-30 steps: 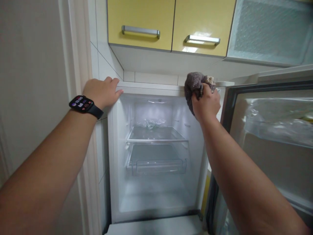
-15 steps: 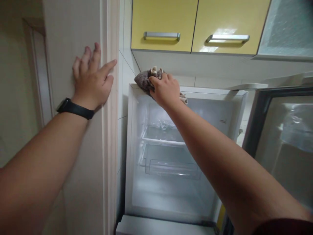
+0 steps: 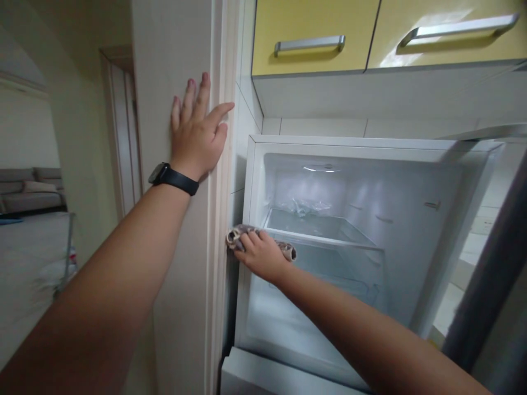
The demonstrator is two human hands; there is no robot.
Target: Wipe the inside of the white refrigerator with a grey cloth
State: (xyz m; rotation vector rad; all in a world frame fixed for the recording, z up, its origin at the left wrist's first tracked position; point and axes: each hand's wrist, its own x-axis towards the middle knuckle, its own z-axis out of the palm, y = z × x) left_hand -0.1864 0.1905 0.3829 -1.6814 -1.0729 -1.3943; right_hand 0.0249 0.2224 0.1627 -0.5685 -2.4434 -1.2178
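My right hand [image 3: 261,253] grips a bunched grey-brown cloth [image 3: 289,252] against the left front edge of an open fridge [image 3: 244,307]. The fingers curl over the cloth, and part of it sticks out on either side. Inside the fridge, a crumpled clear plastic bag [image 3: 307,207] rests on the upper glass shelf [image 3: 325,227]. My left hand [image 3: 198,134], with a black watch [image 3: 175,178] on the wrist, lies flat with spread fingers on the pale door frame [image 3: 185,285] to the left.
Yellow cabinets [image 3: 313,22] with metal handles hang above the fridge. The fridge door [image 3: 486,274] stands open at the right. Below the compartment juts a lower white door or drawer [image 3: 263,373]. Through the doorway at far left, a grey sofa [image 3: 24,189] shows.
My right hand has moved the cloth from the fridge's top left edge down along its left side. The view has turned, bringing the room at left into sight. My left hand keeps its place.
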